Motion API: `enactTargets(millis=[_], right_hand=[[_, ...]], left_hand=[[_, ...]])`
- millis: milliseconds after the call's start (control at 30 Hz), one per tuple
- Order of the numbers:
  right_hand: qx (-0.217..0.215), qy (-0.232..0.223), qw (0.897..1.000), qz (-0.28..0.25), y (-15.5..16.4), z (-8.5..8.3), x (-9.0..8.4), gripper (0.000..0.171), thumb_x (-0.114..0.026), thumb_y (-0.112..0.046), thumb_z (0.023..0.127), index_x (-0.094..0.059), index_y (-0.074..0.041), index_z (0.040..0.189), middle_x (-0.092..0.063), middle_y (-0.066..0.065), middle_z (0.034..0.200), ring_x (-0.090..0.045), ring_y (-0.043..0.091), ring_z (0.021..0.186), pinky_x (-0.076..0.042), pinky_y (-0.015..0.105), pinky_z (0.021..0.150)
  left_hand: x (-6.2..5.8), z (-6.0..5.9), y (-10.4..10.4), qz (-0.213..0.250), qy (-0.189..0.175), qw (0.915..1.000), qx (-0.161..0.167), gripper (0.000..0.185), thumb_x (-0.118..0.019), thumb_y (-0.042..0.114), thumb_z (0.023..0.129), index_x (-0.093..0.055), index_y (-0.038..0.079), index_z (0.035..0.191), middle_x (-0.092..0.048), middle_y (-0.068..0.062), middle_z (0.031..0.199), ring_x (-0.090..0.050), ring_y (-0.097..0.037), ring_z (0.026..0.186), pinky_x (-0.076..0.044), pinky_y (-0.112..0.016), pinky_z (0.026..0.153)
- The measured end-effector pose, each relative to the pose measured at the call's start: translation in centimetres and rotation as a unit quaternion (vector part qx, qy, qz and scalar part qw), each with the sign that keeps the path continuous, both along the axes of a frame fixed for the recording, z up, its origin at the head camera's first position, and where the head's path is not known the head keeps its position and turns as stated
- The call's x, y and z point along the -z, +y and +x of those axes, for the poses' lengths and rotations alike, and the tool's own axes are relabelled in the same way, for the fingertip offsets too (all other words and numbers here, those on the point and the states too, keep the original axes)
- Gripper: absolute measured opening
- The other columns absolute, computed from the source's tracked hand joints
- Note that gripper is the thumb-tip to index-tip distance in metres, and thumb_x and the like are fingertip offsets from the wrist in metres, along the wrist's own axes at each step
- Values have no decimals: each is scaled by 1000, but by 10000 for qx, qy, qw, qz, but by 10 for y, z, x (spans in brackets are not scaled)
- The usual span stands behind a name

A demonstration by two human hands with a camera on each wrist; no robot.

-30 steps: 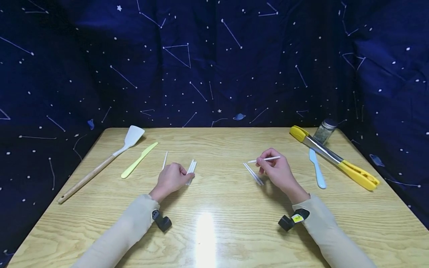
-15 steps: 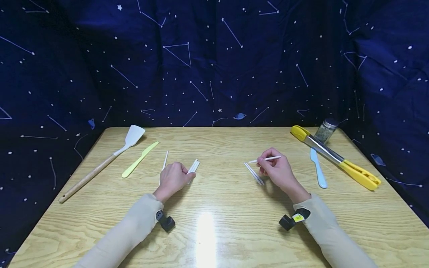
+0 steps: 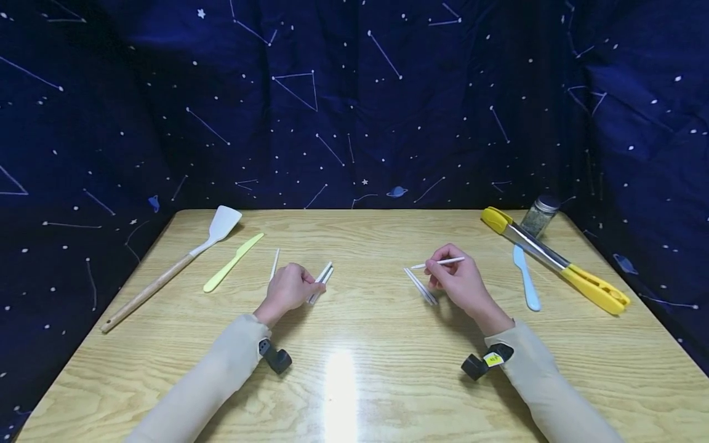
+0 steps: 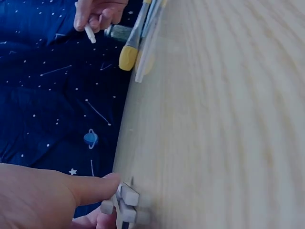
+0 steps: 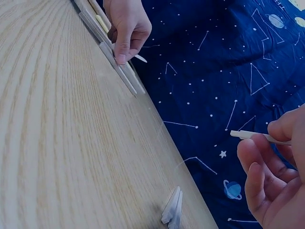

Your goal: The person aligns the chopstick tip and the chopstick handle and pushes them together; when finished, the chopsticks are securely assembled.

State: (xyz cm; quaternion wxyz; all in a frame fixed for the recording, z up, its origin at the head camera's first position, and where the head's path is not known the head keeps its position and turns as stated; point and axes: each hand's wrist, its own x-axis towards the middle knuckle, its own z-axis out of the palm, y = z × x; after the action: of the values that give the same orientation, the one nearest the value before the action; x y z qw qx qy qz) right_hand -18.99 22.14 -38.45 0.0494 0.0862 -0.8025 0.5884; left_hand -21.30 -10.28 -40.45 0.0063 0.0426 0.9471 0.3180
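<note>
Where a pale, wood-grained table (image 3: 388,344) fills the lower frame, the person's left hand (image 3: 287,287), just left of centre, has thumb and fingers pinched together on a small cluster of slim, straight white sticks (image 3: 324,272) (how many it actually grips, I cannot tell). The upper ends of the cluster point up and to the right, past the thumb. One lone white stick (image 3: 274,264) lies just to the left of that hand.

Right of centre, the right hand (image 3: 455,280) clamps a single slender white stick (image 3: 451,261) between thumb and fingers, nearly level, above the table. Below its left tip, a close group of thin white sticks (image 3: 419,285) slants down to the right on the wood.

At frame left lie a white-headed spatula with a long wooden handle (image 3: 166,276) and a pale yellow-green knife (image 3: 232,263). At right are a light blue knife (image 3: 526,280), yellow-ended metal tongs (image 3: 556,261) and, partly behind them, a clear dark-lidded jar (image 3: 537,216).
</note>
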Motion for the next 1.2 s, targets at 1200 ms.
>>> enactTargets(millis=[1200], right_hand=[[-917,-40,9941,-571,-10,10,-6,15,-50,-13,101,-51,1,96,-70,-6,80,-61,9,59,-48,21,57]], left_hand=[[-13,36,44,1779,1283,9615,1655,7,-79,15,79,-74,10,80,-66,3,72,-49,-17,57,-37,-19,50]])
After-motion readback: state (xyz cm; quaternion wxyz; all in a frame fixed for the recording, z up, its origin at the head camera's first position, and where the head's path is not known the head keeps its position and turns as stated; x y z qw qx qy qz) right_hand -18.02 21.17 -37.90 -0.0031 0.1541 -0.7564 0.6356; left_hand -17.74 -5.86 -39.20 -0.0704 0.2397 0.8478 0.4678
